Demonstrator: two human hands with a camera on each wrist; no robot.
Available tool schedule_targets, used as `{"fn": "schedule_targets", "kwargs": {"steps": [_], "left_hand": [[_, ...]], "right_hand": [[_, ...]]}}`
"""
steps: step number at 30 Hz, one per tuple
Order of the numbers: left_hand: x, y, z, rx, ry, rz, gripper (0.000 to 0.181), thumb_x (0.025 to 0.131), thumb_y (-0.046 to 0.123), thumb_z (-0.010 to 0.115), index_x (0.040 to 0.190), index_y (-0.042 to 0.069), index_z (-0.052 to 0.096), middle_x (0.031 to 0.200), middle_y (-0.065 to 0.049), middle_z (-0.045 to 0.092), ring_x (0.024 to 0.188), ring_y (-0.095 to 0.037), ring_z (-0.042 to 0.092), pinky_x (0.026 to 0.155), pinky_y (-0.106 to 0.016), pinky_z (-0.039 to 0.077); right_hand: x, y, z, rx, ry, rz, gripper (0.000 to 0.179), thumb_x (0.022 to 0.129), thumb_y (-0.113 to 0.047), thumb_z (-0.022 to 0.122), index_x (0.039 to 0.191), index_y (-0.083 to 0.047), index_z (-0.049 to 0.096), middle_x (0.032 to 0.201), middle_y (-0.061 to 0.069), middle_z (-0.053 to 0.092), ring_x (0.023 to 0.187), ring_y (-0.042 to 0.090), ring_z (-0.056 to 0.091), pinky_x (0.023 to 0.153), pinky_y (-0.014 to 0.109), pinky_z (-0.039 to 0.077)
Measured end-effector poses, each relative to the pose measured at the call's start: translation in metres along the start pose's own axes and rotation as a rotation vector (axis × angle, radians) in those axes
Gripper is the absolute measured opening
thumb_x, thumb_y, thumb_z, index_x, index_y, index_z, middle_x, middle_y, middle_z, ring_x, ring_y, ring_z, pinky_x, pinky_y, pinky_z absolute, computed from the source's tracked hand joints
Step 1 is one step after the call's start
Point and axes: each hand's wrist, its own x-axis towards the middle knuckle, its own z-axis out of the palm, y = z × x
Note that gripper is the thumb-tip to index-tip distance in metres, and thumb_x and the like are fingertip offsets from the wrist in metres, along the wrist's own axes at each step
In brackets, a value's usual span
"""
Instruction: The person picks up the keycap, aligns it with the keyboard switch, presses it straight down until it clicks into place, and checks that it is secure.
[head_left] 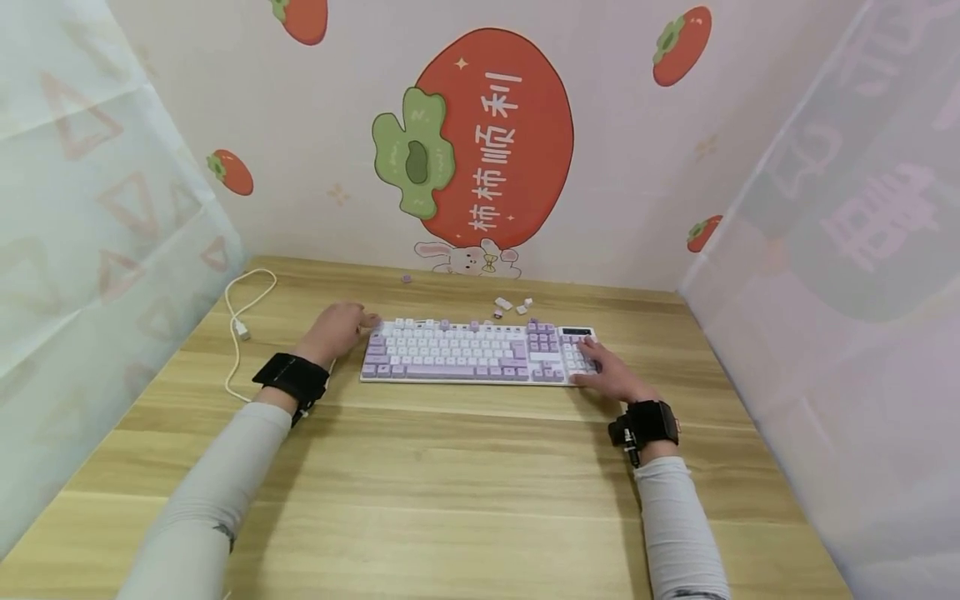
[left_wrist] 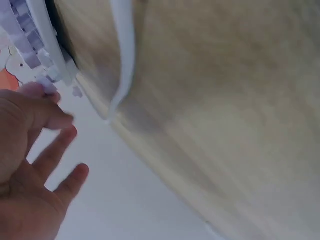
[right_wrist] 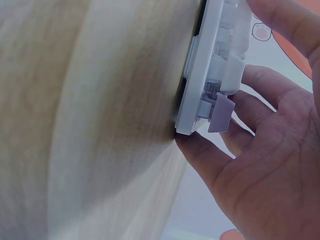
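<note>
A white and lilac keyboard (head_left: 450, 354) lies on the wooden table, with gaps in its top row of keys. At its far left corner my left hand (head_left: 337, 329) pinches a small lilac keycap (left_wrist: 47, 84); the other fingers spread loosely, and the exact contact is partly hidden. My right hand (head_left: 611, 375) holds the right end of the keyboard, its thumb against the near edge and its fingers over the number pad. A lilac key (right_wrist: 222, 114) stands out at that end in the right wrist view. Several loose keycaps (head_left: 504, 304) lie behind the keyboard.
A white cable (head_left: 231, 358) with a USB plug (head_left: 241, 329) curls on the left of the table. Another lilac keycap (head_left: 407, 278) sits near the back wall (head_left: 615, 167). Printed curtains hang along both sides of the table (head_left: 450, 492).
</note>
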Motion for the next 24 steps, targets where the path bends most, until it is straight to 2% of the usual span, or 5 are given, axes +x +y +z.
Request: {"fn": "schedule_targets", "kwargs": {"steps": [3,6,11,18,24], "left_hand": [[-0.003,0.006,0.001,0.103,-0.026,0.012,0.028,0.098,0.003,0.062,0.125,0.006,0.070,0.133,-0.016,0.066,0.130,-0.045,0.054,0.107,-0.061,0.043],[-0.002,0.012,0.001,0.143,-0.025,0.018,0.025,0.098,0.007,0.064,0.122,0.003,0.071,0.126,-0.017,0.069,0.122,-0.041,0.061,0.102,-0.058,0.048],[0.007,0.016,-0.007,-0.027,-0.055,-0.035,0.023,0.099,-0.002,0.057,0.114,-0.004,0.073,0.118,-0.023,0.071,0.108,-0.038,0.068,0.093,-0.052,0.054],[0.038,-0.002,-0.020,-0.270,-0.125,-0.122,0.033,0.093,-0.004,0.048,0.118,-0.008,0.071,0.123,-0.028,0.067,0.106,-0.037,0.062,0.090,-0.052,0.052],[0.073,-0.006,-0.022,-0.323,-0.159,-0.131,0.033,0.098,0.000,0.046,0.121,-0.012,0.066,0.123,-0.031,0.065,0.107,-0.039,0.061,0.092,-0.052,0.052]], "right_hand": [[0.000,0.001,-0.001,-0.002,-0.002,-0.004,0.080,0.097,-0.027,0.068,0.159,0.002,0.025,0.166,0.028,0.009,0.152,0.050,0.006,0.120,0.065,0.014],[0.001,0.003,-0.001,-0.006,-0.003,-0.007,0.080,0.098,-0.028,0.068,0.159,0.002,0.025,0.166,0.028,0.010,0.152,0.050,0.006,0.120,0.065,0.015],[0.001,0.005,-0.002,0.011,-0.006,-0.016,0.080,0.098,-0.026,0.068,0.158,0.003,0.024,0.166,0.028,0.010,0.152,0.050,0.005,0.120,0.065,0.014],[0.001,0.005,-0.002,0.007,-0.012,-0.002,0.080,0.098,-0.028,0.068,0.159,0.000,0.025,0.167,0.026,0.010,0.153,0.049,0.005,0.120,0.064,0.014],[0.001,0.003,-0.003,0.001,-0.011,0.011,0.080,0.098,-0.028,0.068,0.160,-0.001,0.024,0.167,0.026,0.010,0.153,0.049,0.006,0.121,0.064,0.014]]}}
